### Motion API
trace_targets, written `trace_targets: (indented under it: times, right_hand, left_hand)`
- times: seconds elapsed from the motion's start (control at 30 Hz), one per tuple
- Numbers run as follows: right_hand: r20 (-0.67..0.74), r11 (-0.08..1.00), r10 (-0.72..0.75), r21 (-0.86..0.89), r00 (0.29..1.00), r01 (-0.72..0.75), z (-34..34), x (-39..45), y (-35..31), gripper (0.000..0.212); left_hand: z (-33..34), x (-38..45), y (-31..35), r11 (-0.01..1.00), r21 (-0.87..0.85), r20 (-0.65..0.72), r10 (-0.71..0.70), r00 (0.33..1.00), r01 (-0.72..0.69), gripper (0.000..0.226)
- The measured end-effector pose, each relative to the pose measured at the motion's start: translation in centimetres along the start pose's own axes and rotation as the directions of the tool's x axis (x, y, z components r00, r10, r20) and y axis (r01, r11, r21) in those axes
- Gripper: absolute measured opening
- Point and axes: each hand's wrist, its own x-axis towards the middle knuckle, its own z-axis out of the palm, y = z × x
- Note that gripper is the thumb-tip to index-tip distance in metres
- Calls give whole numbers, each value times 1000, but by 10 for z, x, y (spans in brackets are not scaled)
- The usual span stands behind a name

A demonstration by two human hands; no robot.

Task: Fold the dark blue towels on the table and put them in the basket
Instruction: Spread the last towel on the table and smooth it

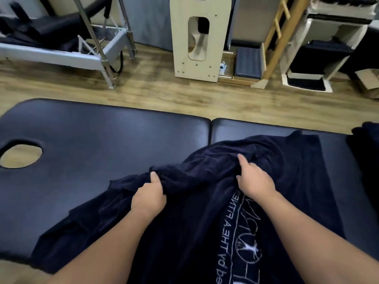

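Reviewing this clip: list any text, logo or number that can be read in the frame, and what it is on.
"THE ART" (letters mirrored, partly under the right hand): white print on the dark blue towel.
"by", then "be..." cut off at the frame edge: same print.
Large outlined letters and a round emblem beside them: not readable.
Nothing else carries legible text.

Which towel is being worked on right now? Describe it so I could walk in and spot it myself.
Find the long black padded table with an oval face hole at its left end. On its right half lies a rumpled dark blue terry towel, with the left hand and right hand gripping its bunched folds. Unlike the other dark cloth at the far right edge, it bears white printed lettering and a round logo.
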Motion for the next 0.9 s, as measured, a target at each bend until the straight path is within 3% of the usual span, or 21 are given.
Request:
trace_targets:
  times: [0.1, 0.13, 0.3, 0.47, 0.57, 0.67, 0.77, 0.83, 0.9]
  right_hand:
    - [24, 994, 104, -19, 994, -103, -11, 30, -2, 97]
    - [46, 989, 149, -17, 988, -149, -15, 39, -2, 97]
    - [34, 981, 187, -65, 982, -185, -28, 87, 5, 30]
    - [-45, 984, 122, -127, 991, -127, -40, 138, -18, 19]
    - [-163, 988, 111, -92, 980, -128, -48, 174, -36, 24]
    - [-298, 995, 88, 67, 951, -71, -60, 215, -44, 34]
    - [-165, 974, 64, 224, 984, -25, -65, 235, -47, 74]
    - [-33, 981, 63, 184, 997, -56, -51, 231, -47, 71]
    - [6, 995, 59, 76, 998, -59, -28, 208, -47, 61]
  left_hand:
    - [-12, 21, -1, 992, -120, -98, -39, 994, 27, 32]
    - [-18, 31, -1, 988, -149, -122, -53, 991, 35, 25]
    - [-61, 98, -12, 987, -154, -184, -84, 979, 56, 22]
    - [-109, 176, -18, 988, -153, -218, -66, 974, 33, 21]
    - [-134, 220, -10, 969, -246, -235, -78, 969, 19, 39]
    - [-145, 246, 11, 946, -320, -176, -7, 984, -50, 101]
    - [-133, 240, 41, 991, -123, -74, 50, 996, -59, 122]
    - [-112, 222, 66, 984, 57, 26, 165, 986, -166, 122]
    - [-82, 198, 92, 936, 142, 170, 297, 940, -322, 128]
